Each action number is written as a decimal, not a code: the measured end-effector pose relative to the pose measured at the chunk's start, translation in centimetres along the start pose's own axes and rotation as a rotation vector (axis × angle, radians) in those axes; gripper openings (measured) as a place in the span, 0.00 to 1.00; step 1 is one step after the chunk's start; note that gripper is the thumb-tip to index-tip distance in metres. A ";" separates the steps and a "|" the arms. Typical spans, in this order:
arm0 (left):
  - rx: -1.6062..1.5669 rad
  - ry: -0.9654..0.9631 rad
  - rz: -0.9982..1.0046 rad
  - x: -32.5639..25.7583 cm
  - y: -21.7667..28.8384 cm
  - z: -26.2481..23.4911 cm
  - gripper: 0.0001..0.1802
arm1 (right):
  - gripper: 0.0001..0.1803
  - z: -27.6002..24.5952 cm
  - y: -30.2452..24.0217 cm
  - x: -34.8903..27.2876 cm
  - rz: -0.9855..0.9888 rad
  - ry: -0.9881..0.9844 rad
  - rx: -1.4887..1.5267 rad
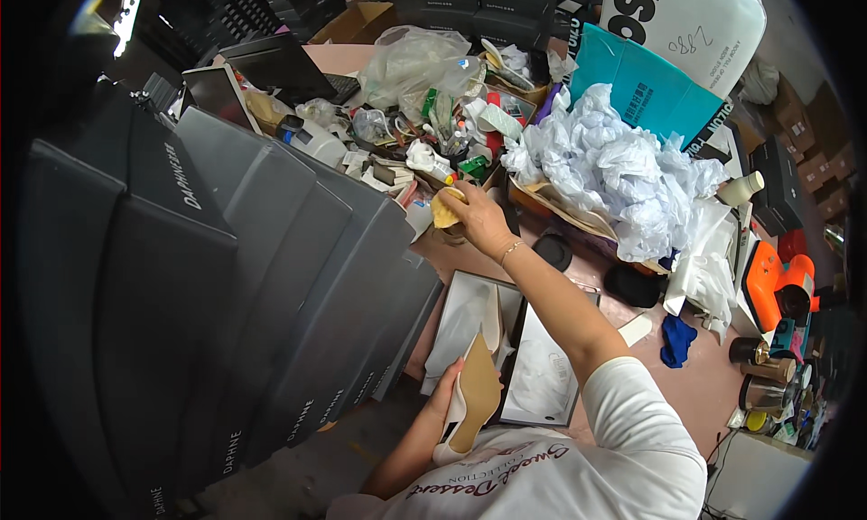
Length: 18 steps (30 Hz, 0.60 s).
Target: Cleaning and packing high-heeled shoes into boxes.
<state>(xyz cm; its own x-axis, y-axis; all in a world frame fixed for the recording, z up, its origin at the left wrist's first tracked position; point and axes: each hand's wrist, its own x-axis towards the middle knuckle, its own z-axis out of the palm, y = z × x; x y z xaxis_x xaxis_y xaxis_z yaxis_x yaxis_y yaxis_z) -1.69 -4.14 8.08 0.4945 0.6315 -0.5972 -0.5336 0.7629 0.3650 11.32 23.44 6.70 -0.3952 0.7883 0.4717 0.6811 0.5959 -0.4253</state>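
A leaning stack of dark grey cardboard shoe boxes (pixel 226 276) fills the left side of the view, their long sides fanned out like steps. Beyond it a pink worktable (pixel 695 376) runs across the middle, crowded with clutter. On its far right part sits a big heap of crumpled white tissue paper (pixel 623 181), and behind that heap stands a teal paper bag (pixel 646 87). A clear plastic bag (pixel 411 60) bulges at the far side of the table, above a jumble of small bottles and tools.

Close to the person, at the table's near edge, an open shoe box lined with white paper (pixel 542 376) lies beside its lid. An orange and black hand tool (pixel 781 281) rests at the right edge, and a small blue cloth (pixel 677 338) lies on the table between that tool and the open box.

The left hand (pixel 449 385) is held low, near the chest, fingers wrapped around a cream pointed high-heeled shoe with a tan sole (pixel 470 403), sole turned up toward the camera. The right hand (pixel 479 218) reaches out over the table's middle, fingers closed on a small yellow cloth (pixel 444 208) just beside the clutter of bottles.
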 end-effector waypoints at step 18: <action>0.021 -0.063 -0.011 0.1 -0.8 0.7 0.40 | 0.14 -8.2 -0.4 -9.8 0.869 0.909 1.403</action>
<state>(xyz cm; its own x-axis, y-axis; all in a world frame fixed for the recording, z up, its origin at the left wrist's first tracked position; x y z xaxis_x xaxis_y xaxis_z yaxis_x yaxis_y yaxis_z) -0.73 -4.62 8.23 0.5429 0.6299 -0.5554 -0.5138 0.7723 0.3736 19.92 14.23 8.57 0.4601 0.8689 -0.1827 -0.6313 0.1754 -0.7554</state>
